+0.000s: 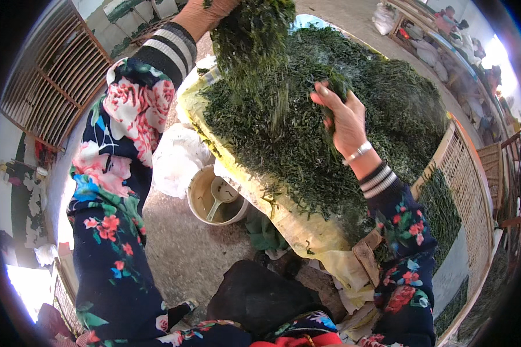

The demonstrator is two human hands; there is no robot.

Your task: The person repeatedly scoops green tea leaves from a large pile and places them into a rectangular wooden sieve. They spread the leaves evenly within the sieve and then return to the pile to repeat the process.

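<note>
A broad heap of dark green shredded leaves (260,150) lies on a yellow plastic sheet (298,228). At the top edge, my left hand (214,8) is raised with a large clump of leaves (252,40) hanging from it, and loose shreds trail down onto the heap; part of this hand is cut off by the frame. My right hand (348,124), a bracelet at its wrist, is over the middle of the heap, its fingers closed round a smaller bunch of leaves (338,87). Whitish patches show among the leaves.
Left of the sheet stand a pale bucket (237,218) holding a ladle (215,207) and a white plastic bag (179,159). A woven tray (466,173) with leaves leans at the right. A slatted rack (58,75) is far left. Other people (448,22) are at the far right.
</note>
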